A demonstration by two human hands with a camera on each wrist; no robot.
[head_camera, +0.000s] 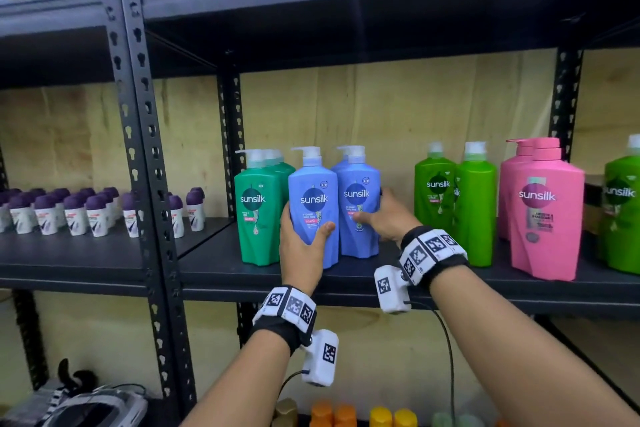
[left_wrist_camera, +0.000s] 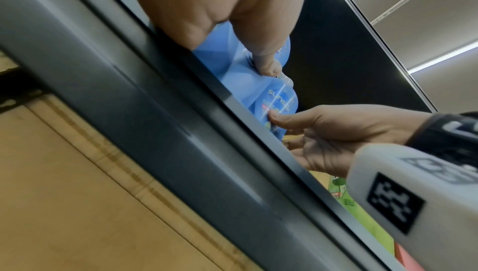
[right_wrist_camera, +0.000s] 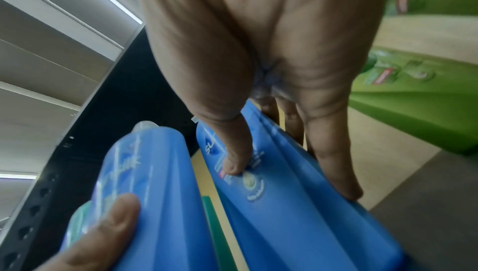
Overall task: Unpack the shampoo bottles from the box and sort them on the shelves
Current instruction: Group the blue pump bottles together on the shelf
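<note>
Two blue Sunsilk pump bottles stand side by side on the dark middle shelf point(head_camera: 221, 274). My left hand point(head_camera: 300, 241) grips the left blue bottle point(head_camera: 313, 184) low down, thumb across its front and fingers round its left edge. My right hand point(head_camera: 384, 215) holds the right blue bottle point(head_camera: 356, 180), thumb on the label and fingers behind its right side. The right wrist view shows the right hand point(right_wrist_camera: 258, 71) round that bottle point(right_wrist_camera: 297, 203), with the other bottle point(right_wrist_camera: 160, 173) beside it. In the left wrist view the left hand point(left_wrist_camera: 232, 30) grips blue plastic point(left_wrist_camera: 232, 66) above the shelf's front rail. The box is out of view.
Dark green bottles point(head_camera: 258, 208) stand just left of the blue ones. Light green bottles point(head_camera: 453, 198), pink ones point(head_camera: 543, 208) and one more green bottle point(head_camera: 623, 211) stand to the right. Small purple-capped bottles point(head_camera: 69, 211) fill the left bay beyond the upright point(head_camera: 149, 149). Orange and yellow caps point(head_camera: 346, 414) show below.
</note>
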